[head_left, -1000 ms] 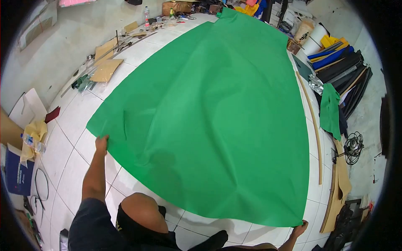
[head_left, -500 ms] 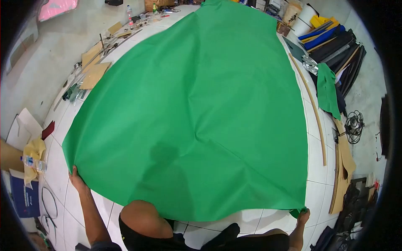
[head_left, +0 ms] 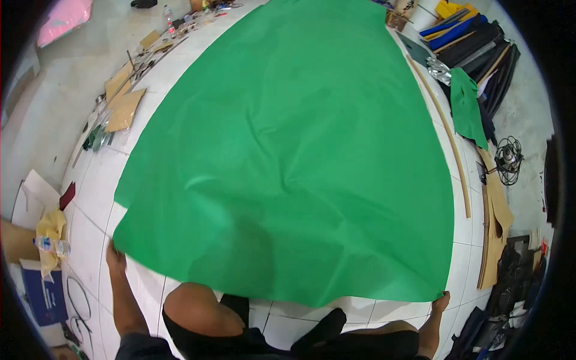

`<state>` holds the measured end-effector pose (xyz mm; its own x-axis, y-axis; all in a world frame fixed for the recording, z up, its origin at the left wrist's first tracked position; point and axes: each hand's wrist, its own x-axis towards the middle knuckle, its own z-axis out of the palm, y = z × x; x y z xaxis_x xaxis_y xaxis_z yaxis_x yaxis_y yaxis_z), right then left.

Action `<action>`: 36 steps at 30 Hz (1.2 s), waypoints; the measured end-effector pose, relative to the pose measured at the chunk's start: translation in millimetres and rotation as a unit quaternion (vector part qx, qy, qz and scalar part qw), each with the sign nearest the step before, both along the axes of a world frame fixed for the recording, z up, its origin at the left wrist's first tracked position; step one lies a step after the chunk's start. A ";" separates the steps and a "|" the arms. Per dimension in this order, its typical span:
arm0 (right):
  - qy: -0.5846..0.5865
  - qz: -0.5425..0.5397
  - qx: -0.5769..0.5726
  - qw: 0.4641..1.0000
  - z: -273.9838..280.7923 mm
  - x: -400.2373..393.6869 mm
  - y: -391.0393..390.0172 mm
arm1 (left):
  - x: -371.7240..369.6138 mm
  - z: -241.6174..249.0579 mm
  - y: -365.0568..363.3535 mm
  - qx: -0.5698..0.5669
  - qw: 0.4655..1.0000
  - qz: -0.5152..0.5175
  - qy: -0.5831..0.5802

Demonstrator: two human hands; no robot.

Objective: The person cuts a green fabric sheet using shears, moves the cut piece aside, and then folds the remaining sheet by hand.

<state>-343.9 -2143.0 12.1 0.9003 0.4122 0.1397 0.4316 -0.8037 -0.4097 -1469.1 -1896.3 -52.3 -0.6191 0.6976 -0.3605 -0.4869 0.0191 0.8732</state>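
Observation:
A large green sheet, fabric-like or leatherette, spreads over the white tiled floor, with creases around its middle and a shadow across its near part. My left hand is closed at the sheet's near left corner, fingertips partly hidden by the edge. At the near right corner, my right hand pinches the material between thumb and fingers. The near edge runs between both hands, just in front of my knees. On the left side, the edge has a notch-like step above my left hand.
A long thin wooden strip lies along the sheet's right side. Rolls of material, a smaller green piece and coiled black cable are farther right. Cardboard pieces lie at left, near a plastic bottle and blue box.
The near left corner has moved inward to the right with my left hand, and a step now shows in the left edge. The folded right corner has opened out. The view has shifted slightly.

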 end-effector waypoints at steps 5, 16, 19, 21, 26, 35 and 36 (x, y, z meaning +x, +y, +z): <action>0.048 0.001 -0.064 0.997 -7.4 1.5 21.4 | 57.8 172.3 46.1 0.115 0.957 0.005 0.266; 0.002 0.043 -0.098 0.994 -63.1 49.6 -48.7 | 3.3 61.7 -71.6 0.051 0.987 0.073 0.136; 0.230 0.005 0.108 0.967 -55.1 37.1 -42.4 | -42.6 30.8 -63.5 0.068 0.991 -0.034 0.114; 0.291 -0.040 0.103 0.950 -17.5 -15.3 -18.9 | 26.8 16.7 -68.8 0.072 0.995 -0.023 0.058; 0.209 0.056 0.190 0.958 -14.9 -40.8 -16.0 | 176.1 -50.0 -59.0 0.007 0.996 -0.087 -0.002; -0.182 0.155 -0.034 0.970 140.0 46.7 224.9 | 170.4 126.6 272.1 0.094 0.932 -0.071 0.344; -0.267 0.220 -0.053 0.937 182.7 51.4 265.4 | 131.8 149.1 346.1 0.013 0.880 -0.087 0.467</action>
